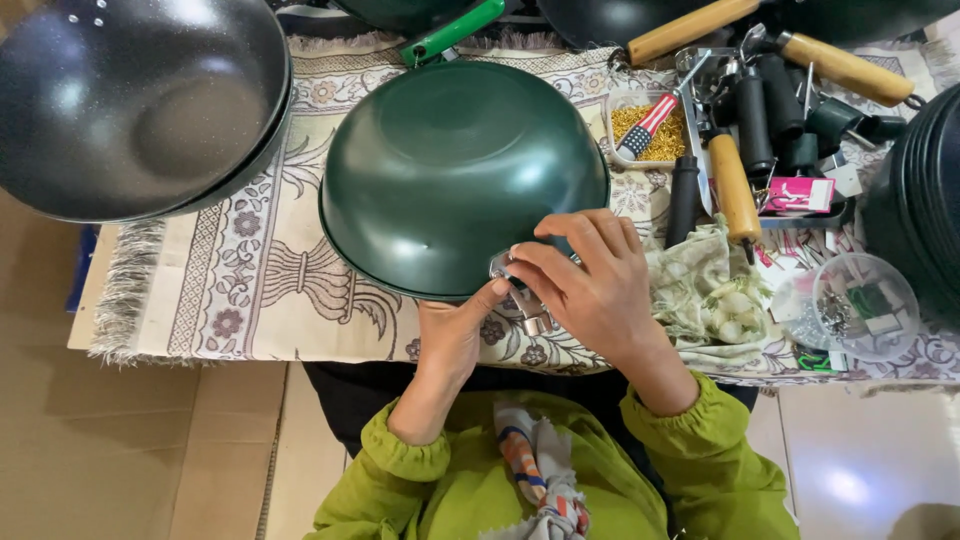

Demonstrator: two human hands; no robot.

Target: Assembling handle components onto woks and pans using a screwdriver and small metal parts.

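Low table (85, 300), covered by a fringed floral-patterned cloth (260, 270). On the cloth: green wok (460, 170) upside down at centre; stacked dark woks (140, 100) far left; crumpled rag (705, 290), clear lidded tub (860, 305) near right; tray of handles (770, 110) far right.

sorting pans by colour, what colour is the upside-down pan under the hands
Dark green, glossy; the upside-down pan shows best in the head view, its only view.

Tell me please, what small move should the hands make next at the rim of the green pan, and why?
Probably keep the metal bracket pressed flat against the rim of the upturned green pan. The left hand only touches it with the thumb tip, while the right hand covers it from above, so it looks not yet fixed. Whether a screw is already in place is hidden.
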